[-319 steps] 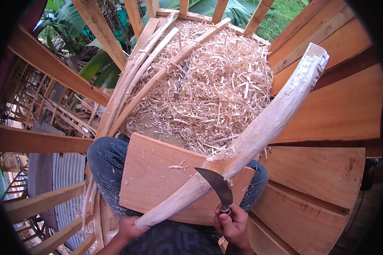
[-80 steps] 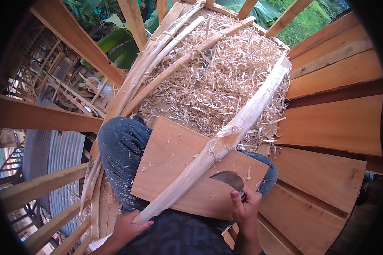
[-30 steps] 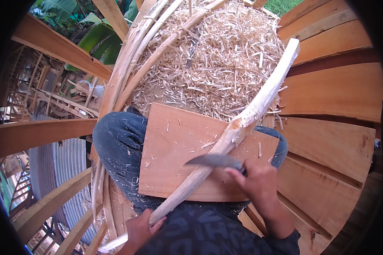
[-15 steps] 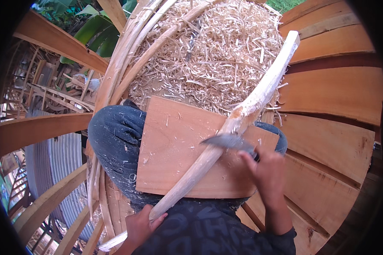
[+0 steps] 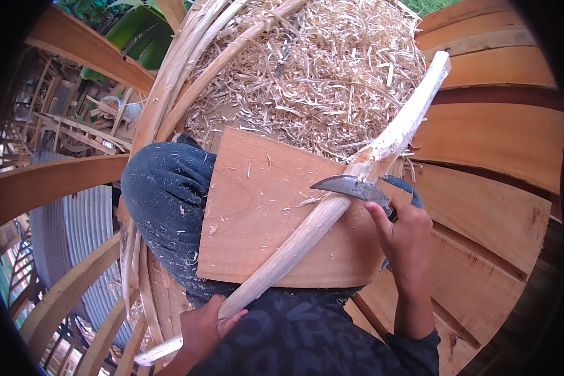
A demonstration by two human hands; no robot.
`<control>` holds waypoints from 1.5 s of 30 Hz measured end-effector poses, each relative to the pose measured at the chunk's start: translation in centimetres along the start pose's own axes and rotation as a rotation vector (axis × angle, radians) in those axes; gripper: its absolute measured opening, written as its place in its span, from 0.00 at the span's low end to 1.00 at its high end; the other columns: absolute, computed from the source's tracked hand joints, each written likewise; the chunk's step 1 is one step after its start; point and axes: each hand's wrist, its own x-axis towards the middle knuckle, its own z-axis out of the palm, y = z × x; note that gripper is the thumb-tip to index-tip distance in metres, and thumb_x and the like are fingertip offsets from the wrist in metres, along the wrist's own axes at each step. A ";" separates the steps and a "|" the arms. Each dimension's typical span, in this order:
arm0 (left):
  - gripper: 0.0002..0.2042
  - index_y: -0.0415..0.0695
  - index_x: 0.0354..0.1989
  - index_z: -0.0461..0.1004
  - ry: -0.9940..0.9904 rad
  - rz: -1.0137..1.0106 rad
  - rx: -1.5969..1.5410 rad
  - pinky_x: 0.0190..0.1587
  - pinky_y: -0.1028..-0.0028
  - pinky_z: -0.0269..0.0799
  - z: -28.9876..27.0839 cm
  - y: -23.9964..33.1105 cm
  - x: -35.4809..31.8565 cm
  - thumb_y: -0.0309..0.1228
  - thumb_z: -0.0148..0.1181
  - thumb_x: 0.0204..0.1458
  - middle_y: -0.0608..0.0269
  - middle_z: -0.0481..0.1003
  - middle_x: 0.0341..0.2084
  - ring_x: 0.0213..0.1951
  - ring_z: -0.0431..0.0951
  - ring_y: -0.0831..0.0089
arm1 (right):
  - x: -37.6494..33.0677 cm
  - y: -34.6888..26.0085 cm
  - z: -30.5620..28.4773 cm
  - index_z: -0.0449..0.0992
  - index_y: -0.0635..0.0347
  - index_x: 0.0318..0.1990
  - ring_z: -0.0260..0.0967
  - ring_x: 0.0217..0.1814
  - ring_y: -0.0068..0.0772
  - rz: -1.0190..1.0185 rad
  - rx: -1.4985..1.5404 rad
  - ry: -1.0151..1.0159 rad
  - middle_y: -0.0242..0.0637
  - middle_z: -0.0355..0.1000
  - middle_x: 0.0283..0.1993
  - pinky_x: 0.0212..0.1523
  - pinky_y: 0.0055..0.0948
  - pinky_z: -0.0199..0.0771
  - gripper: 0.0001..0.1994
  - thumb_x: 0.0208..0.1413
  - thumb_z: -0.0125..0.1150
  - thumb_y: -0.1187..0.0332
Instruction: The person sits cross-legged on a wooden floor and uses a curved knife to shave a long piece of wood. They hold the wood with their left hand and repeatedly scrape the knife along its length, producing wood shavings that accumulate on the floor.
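Note:
A long peeled wooden pole [image 5: 294,241] lies slantwise over my lap, running from low left to far right. Near its lower end my left hand [image 5: 207,326] is wrapped round it. My right hand [image 5: 404,222] grips a knife [image 5: 344,186] with a curved, pointed blade; most of its handle is hidden in the fist. The blade lies across the pole, just below a brownish patch, and a thin shaving sits beside it. Under the pole a square wooden board [image 5: 250,188] rests on my thighs, with small chips scattered on it.
A big heap of wood shavings [image 5: 344,81] covers the floor ahead. Long wooden strips [image 5: 169,100] run along its left side. Overlapping planks [image 5: 489,144] line the right. Rails, corrugated metal sheets [image 5: 91,232] and scrap wood are at the left.
The knife and my right hand have moved slightly up and along the pole, away from me. The pole has shifted a little to the right; my left hand keeps its grip.

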 end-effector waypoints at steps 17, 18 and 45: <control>0.19 0.44 0.28 0.67 -0.036 0.005 0.013 0.15 0.71 0.65 -0.3 0.4 0.4 0.47 0.63 0.43 0.61 0.70 0.11 0.14 0.73 0.66 | -0.2 1.0 -0.4 0.65 0.58 0.13 0.63 0.12 0.43 -0.048 -0.030 -0.030 0.42 0.62 0.10 0.16 0.35 0.63 0.29 0.40 0.61 0.39; 0.19 0.44 0.29 0.67 -0.073 0.003 0.021 0.15 0.71 0.65 -0.3 0.3 0.1 0.46 0.64 0.43 0.61 0.70 0.11 0.14 0.73 0.66 | -0.9 0.4 -0.9 0.66 0.60 0.13 0.63 0.13 0.44 -0.111 -0.074 -0.065 0.42 0.62 0.10 0.16 0.35 0.62 0.29 0.41 0.61 0.40; 0.18 0.39 0.38 0.70 -0.384 -0.362 -0.490 0.32 0.66 0.69 -2.7 -1.6 -1.9 0.42 0.58 0.49 0.46 0.74 0.25 0.30 0.76 0.52 | -2.6 1.3 -2.0 0.70 0.65 0.44 0.61 0.30 0.13 0.212 1.282 -0.979 0.27 0.67 0.30 0.29 0.17 0.62 0.10 0.55 0.54 0.71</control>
